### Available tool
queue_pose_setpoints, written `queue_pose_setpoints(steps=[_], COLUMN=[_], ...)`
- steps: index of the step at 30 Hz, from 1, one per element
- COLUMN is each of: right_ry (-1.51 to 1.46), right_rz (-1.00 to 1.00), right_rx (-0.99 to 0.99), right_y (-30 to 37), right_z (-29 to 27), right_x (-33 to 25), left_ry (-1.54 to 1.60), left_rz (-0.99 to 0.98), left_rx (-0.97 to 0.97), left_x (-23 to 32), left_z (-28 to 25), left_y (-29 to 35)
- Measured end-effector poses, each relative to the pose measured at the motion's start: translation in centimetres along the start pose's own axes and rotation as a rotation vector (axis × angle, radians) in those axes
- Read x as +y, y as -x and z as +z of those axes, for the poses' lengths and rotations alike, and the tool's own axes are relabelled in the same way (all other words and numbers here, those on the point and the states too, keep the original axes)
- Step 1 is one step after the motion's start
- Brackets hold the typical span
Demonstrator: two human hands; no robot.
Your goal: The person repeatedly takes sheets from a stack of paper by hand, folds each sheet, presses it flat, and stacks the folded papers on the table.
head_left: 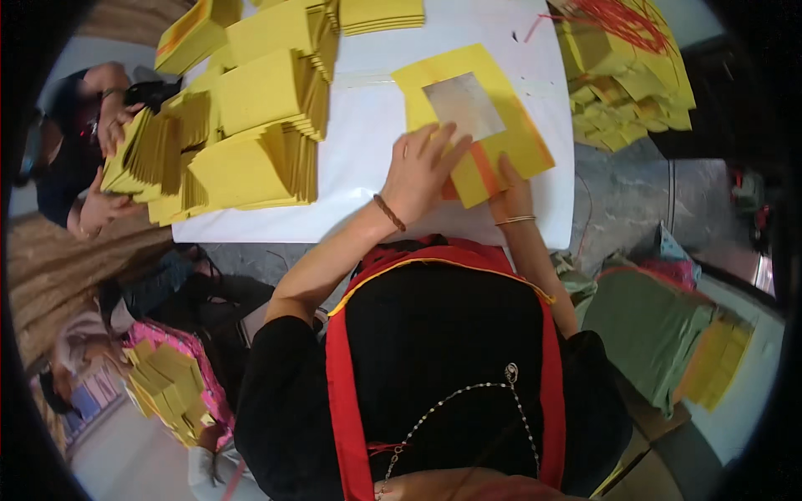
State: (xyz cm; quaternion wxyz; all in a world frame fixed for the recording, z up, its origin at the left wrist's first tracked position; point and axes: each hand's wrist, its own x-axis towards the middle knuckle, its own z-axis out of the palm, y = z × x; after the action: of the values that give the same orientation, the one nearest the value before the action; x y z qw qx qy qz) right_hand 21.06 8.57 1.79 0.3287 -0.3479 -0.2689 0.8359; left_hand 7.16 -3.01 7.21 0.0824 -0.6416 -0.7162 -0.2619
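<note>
A yellow paper sheet [518, 125] with a silvery-grey square patch [464, 104] and orange bands lies on the white-covered table in front of me. Its near end is folded up, showing an orange stripe across the flap. My left hand [418, 171] is open, its fingers spread over the flap's left edge and the border of the patch. At the flap's near right side, my right hand [515, 196] grips the paper, thumb at its edge and the other fingers mostly hidden.
Stacks of folded yellow paper [259, 92] fill the table's left side. There, another person's hands [109, 142] handle a fanned bundle. Red strings [622, 25] lie on yellow bundles at right. A green wrapped package [647, 326] stands below them; a pink container [196, 355] holds yellow papers at lower left.
</note>
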Motion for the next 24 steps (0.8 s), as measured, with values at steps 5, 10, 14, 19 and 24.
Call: queue_pose_setpoints(steps=[5, 10, 14, 19, 24], right_ry=[-0.124, 0.230, 0.854, 1.195, 1.334], right_rz=[0.101, 0.195, 0.036, -0.386, -0.682], right_rx=[0.085, -0.285, -0.356, -0.188, -0.644], right_y=[3.3, 5.1, 3.7, 2.3, -0.5], right_z=[1.5, -1.4, -5.9, -3.0, -4.8], right_x=[0.5, -2.3, -4.2, -5.6, -5.2], left_ry=[0.002, 0.265, 0.313, 0.363, 0.530], left_rz=[0.016, 0.075, 0.118, 0.146, -0.007], left_rx=[0.004, -0.064, -0.137, -0.210, -0.266], left_x=[-0.3, -2.6, -3.4, -3.3, -4.3], left_z=[2.7, 2.5, 1.2, 0.7, 1.0], left_y=[1.3, 2.7, 3.0, 3.2, 3.8])
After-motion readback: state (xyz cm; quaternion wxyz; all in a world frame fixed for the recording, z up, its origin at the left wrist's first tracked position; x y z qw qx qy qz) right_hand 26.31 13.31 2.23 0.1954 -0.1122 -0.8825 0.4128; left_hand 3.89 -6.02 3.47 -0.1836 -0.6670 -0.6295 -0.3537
